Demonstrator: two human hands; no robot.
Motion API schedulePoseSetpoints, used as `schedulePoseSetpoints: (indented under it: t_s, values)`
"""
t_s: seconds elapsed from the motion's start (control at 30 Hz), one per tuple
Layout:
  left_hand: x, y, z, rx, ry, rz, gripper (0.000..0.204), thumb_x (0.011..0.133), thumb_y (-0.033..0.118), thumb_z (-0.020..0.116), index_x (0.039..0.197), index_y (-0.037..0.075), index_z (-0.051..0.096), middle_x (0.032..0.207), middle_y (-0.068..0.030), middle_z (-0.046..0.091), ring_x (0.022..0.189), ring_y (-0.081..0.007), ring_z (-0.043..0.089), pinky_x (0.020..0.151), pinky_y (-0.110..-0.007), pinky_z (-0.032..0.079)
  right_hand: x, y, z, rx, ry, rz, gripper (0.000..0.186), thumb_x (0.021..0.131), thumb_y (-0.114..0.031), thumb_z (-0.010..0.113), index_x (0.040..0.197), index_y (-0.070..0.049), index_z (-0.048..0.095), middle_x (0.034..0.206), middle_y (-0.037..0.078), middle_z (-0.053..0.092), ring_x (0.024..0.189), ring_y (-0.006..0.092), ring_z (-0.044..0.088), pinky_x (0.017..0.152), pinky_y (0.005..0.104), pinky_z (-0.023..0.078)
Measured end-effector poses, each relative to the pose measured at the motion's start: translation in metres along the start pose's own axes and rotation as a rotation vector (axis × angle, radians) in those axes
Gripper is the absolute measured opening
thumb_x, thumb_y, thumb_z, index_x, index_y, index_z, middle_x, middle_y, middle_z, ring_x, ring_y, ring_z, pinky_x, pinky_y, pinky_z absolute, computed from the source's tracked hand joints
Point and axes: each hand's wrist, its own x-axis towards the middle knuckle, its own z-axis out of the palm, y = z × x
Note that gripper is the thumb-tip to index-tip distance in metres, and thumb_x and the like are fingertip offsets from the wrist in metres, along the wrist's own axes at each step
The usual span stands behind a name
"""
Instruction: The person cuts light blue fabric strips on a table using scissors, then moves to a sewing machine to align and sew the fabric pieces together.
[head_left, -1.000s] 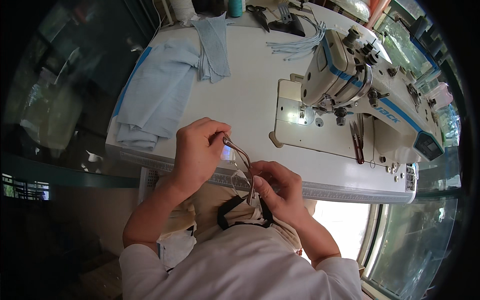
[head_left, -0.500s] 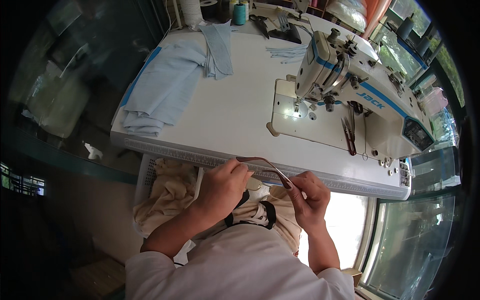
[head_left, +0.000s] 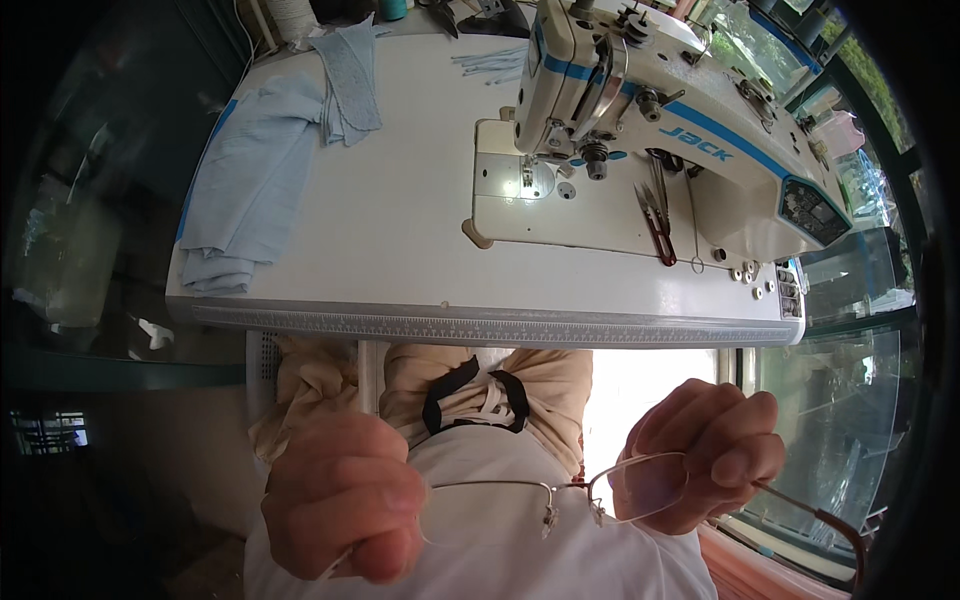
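A pair of thin-rimmed eyeglasses (head_left: 560, 498) hangs close under the camera, held at both sides. My left hand (head_left: 340, 495) pinches its left end, and my right hand (head_left: 705, 450) grips its right temple, whose reddish arm runs off to the lower right. Both hands are raised over my lap, in front of the white sewing table (head_left: 400, 240). On the table's right half stands a white and blue sewing machine (head_left: 650, 120).
Light blue fabric pieces (head_left: 250, 180) lie piled on the table's left side. Small red-handled snips (head_left: 655, 220) rest on the machine bed. Blue strips (head_left: 490, 65) and thread cones sit at the far edge. Beige cloth (head_left: 310, 385) hangs below the table front.
Both hands have come up from the table's front edge toward the camera with the eyeglasses, which are now opened out and much nearer.
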Motion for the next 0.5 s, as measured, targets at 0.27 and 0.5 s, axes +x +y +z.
schedulePoseSetpoints:
  t_s: [0.27,0.5]
  values:
    - [0.025,0.021,-0.021,-0.112,-0.253,0.049,0.031,0.106,0.036,0.033,0.109,0.006,0.044,0.077,-0.0145,0.056,0.061,-0.0215,0.051,0.045,-0.037,0.046,0.03,-0.007,0.022,0.137,0.104,-0.077,0.009,0.095,-0.019,0.064,0.09,-0.011,0.064,0.08,0.001,0.049,0.058,0.0145,0.048,0.053,0.0261,0.047]
    - [0.045,0.033,-0.017,-0.006,-0.17,-0.042,0.036,0.106,0.03,0.03,0.133,0.009,0.04,0.076,-0.0086,0.049,0.055,-0.0202,0.048,0.045,-0.033,0.046,0.056,-0.032,-0.023,0.157,-0.249,-0.017,0.019,0.096,-0.028,0.054,0.105,-0.02,0.069,0.094,-0.001,0.055,0.079,0.0159,0.056,0.064,0.0267,0.05]
